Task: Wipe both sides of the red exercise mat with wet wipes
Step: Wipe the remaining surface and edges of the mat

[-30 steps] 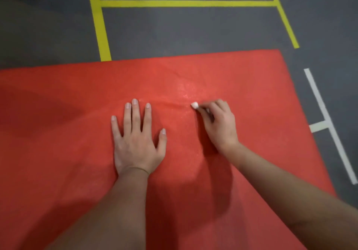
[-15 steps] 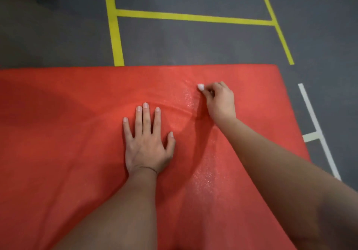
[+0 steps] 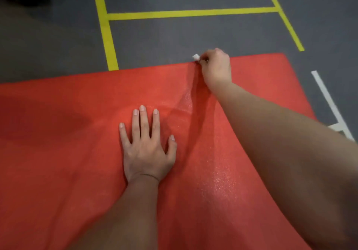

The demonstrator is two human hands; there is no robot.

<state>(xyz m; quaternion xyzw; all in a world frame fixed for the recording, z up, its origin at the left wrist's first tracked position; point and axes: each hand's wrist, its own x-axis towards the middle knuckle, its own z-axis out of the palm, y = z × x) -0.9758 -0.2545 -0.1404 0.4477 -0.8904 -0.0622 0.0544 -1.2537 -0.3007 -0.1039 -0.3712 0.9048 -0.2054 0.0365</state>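
A red exercise mat (image 3: 58,152) is spread flat on a grey floor (image 3: 174,36) marked with yellow tape lines (image 3: 189,14). The left hand (image 3: 147,149) is laid open, palm down, near the mat's middle. The right hand (image 3: 217,65) is curled around a small white wet wipe (image 3: 196,56) at the mat's far edge. A damp sheen (image 3: 219,183) is seen along one strip only. Most of this side, and the whole underside, is judged not yet wiped.

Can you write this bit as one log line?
left hand: flat on red mat | right hand: pinching wet wipe at mat's far edge | wet streak showing
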